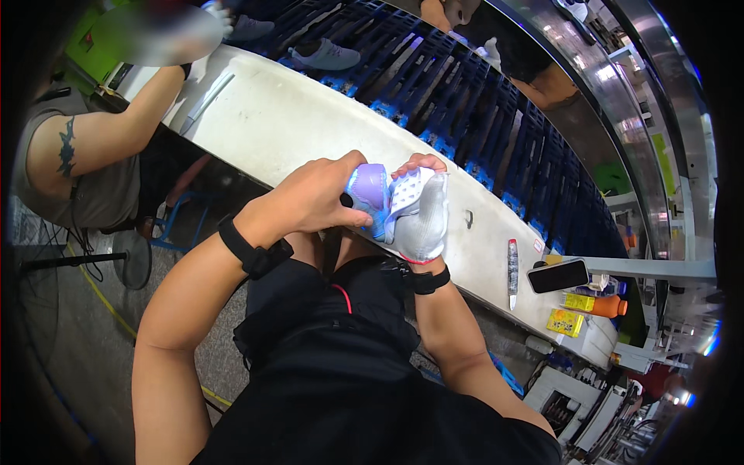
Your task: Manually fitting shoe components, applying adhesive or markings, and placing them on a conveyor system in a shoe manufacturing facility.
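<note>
White workbench [287, 108], purple-and-blue shoe piece [370, 186] above

The shoe [370, 184] is purple and light blue, with what looks like a white dotted panel, though partly covered. The pale grey glove [423, 225] has red edging. The tabletop [310, 116] is whitish, the conveyor slats [435, 101] dark blue, the phone [558, 276] black, the 1 bottle [606, 306] orange with a yellow label.

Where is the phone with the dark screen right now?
In the head view, the phone is right of centre, toward the right end of the white bench, just above the orange-capped bottle.
</note>
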Demonstrator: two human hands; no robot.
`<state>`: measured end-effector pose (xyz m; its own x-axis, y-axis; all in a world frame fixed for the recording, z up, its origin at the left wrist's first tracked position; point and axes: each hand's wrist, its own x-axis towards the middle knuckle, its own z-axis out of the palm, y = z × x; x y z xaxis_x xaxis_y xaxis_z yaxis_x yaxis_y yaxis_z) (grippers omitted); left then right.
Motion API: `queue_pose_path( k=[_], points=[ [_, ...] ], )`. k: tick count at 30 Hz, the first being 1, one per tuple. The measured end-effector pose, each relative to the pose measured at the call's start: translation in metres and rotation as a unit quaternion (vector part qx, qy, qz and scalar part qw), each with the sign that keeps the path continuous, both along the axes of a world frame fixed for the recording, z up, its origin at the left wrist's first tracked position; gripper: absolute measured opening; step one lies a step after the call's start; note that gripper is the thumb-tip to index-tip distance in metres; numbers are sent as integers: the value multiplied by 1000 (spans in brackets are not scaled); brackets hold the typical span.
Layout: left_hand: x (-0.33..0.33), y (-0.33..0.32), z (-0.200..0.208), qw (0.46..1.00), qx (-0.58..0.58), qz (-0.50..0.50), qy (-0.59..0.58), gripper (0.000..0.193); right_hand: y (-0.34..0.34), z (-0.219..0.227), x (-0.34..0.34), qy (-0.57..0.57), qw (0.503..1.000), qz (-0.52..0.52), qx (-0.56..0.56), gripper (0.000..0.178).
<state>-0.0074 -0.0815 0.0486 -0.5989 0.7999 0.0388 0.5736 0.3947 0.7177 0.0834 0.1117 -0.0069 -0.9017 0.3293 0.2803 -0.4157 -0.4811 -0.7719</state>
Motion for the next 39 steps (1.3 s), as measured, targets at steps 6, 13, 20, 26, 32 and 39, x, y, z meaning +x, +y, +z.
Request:
queue_pose_path(
  k=[6, 13, 20, 26, 32, 39],
  points=[
    [6, 27, 29, 993, -78, -42, 78, 65, 9, 18, 20, -70, 972, -20, 225, 45],
    [32, 51, 37, 972, 0, -104, 210, 60, 30, 32, 38, -123, 987, 18, 106, 78],
    [40, 41, 40, 962, -2, -126, 243, 59, 25, 53, 63, -176, 947, -8, 268, 60],
    [57, -15, 74, 984, -78, -79, 142, 87, 19, 9, 100, -27, 873, -60, 483, 86],
    [83, -69, 29, 998, -20, -32, -40, 106, -1, -19, 93, -37, 803, -86, 588, 67],
    [107, -81, -24, 986, 77, 122, -86, 69, -7, -12, 80, 43, 743, -86, 663, 65]
  ],
)
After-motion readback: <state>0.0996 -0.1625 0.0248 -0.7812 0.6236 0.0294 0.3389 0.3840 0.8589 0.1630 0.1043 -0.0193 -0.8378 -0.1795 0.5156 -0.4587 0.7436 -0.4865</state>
